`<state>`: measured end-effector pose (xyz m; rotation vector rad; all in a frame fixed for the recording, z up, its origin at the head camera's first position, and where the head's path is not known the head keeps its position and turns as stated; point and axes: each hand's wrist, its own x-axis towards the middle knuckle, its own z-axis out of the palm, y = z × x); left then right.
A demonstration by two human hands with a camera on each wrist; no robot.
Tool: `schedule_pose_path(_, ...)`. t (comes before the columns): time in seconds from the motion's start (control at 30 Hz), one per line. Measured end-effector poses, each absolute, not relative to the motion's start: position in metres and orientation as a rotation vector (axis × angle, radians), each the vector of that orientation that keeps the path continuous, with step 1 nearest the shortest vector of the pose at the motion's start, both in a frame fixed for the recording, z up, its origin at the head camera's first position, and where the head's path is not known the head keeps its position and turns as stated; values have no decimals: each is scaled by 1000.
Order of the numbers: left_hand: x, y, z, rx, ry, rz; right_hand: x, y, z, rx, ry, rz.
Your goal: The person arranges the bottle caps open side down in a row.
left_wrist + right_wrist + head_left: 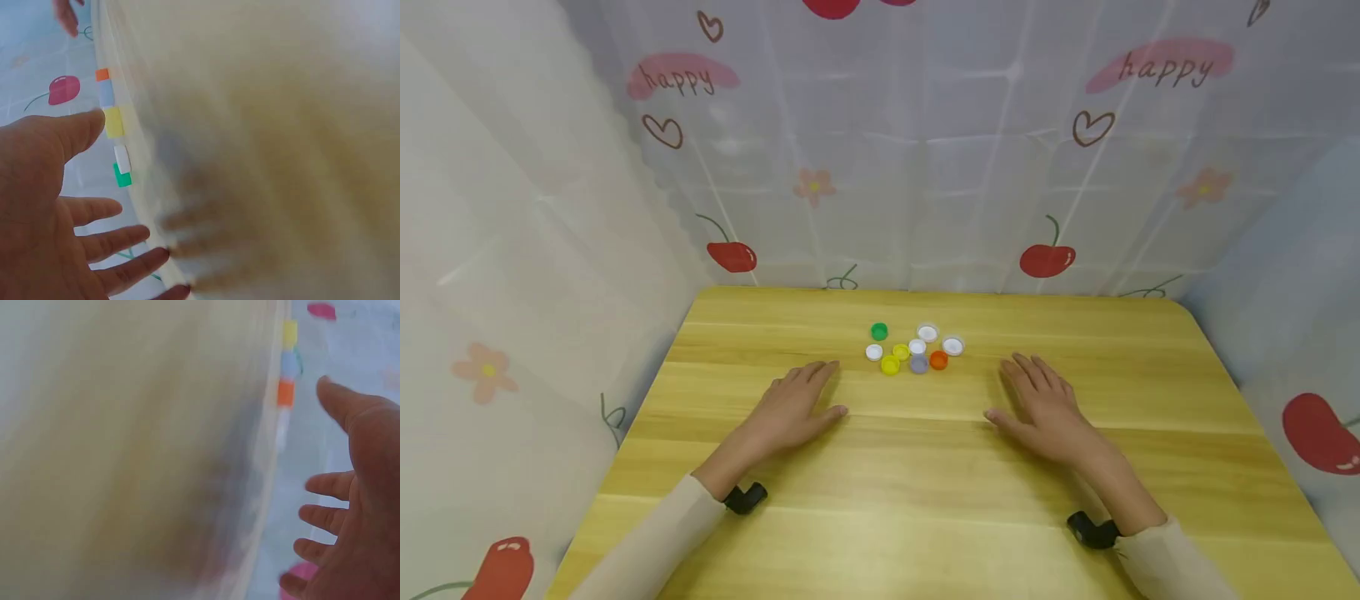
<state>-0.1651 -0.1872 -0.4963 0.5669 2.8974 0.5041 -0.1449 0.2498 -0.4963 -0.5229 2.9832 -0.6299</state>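
Observation:
A loose cluster of small round bottle caps lies toward the back of the table. It includes a green cap (pixel 879 332), a white cap (pixel 874 352), two yellow caps (pixel 891 365), a lilac cap (pixel 919 363) and an orange cap (pixel 938 360). Another white cap (pixel 917 347) sits mid-cluster, with two clear-rimmed white ones (pixel 952 345) behind and to the right. My left hand (pixel 793 408) is left of the caps, fingers spread and holding nothing. On the opposite side my right hand (pixel 1047 412) also holds nothing, its fingers extended and thumb pointing inward.
The caps and hands are over a light wood-grain table (pixel 910 500). A white curtain (pixel 910 167) printed with cherries, hearts and flowers hangs behind it and along both sides. Black wrist straps (pixel 747 498) show at the cuffs of the cream sleeves (pixel 655 537).

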Motion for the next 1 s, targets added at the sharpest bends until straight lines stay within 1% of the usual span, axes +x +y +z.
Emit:
schedule_pose_path(0.17,-188,-173,-496,575,2878,532,-163,201,-491,-722,2989,-602)
schedule_pose_path(0.3,-210,-161,-497,597,2901,612,-185,163,-490,-798,2984,-645)
schedule_pose_path(0.47,-232,-150,-502,582,2905,750,-205,124,-497,-724,2971,-795)
schedule_pose_path(0.63,-244,-147,-506,573,2893,778,-222,96,-504,-613,2975,-868)
schedule_pose_path(0.83,-256,-151,-504,590,2841,816,-242,75,-510,-573,2954,-898)
schedule_pose_path(1.0,-263,-148,-502,647,2824,782,-253,68,-512,-589,2931,-902)
